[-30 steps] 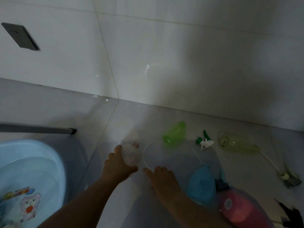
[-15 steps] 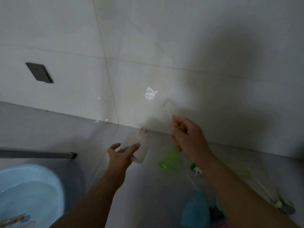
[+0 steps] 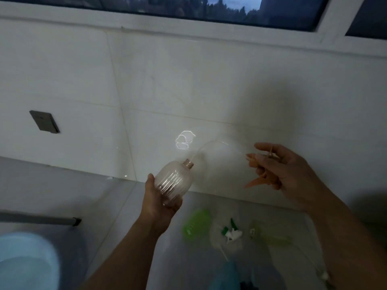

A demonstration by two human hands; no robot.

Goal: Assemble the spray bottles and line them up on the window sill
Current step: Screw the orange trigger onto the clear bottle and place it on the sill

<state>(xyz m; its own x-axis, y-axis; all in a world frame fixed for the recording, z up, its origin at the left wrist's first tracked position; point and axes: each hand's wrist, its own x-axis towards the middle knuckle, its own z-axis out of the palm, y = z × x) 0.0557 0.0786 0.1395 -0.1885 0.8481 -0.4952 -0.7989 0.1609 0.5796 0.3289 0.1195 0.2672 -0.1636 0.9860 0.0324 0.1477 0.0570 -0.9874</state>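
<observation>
Above the pale tiled floor (image 3: 117,206), before the white tiled wall (image 3: 188,91): left hand (image 3: 158,204) curled round the base of a clear ribbed plastic bottle (image 3: 173,183), neck tilted up and to the right. Thin clear dip tube (image 3: 206,145) arcing from the bottle's neck over to an orange plastic trigger sprayer head (image 3: 262,176), pinched in the right hand (image 3: 287,170) between thumb and curled fingers, forefinger stretched out. Tube end in the neck; head well apart from the bottle, not screwed on.

Down on the floor, blurred: bright green plastic bottle (image 3: 195,223) lying on its side, just beside it a green-and-white trigger head (image 3: 231,233), then a pale yellow-green bottle (image 3: 270,236) on its side. Blue item (image 3: 225,277) at the bottom edge, too blurred to tell. Light blue plastic basin (image 3: 27,262) at lower left, grey bar (image 3: 39,219) above it. Grey wall plate (image 3: 44,121) at left. White window sill (image 3: 188,32) along the top, nothing of the task on it.
</observation>
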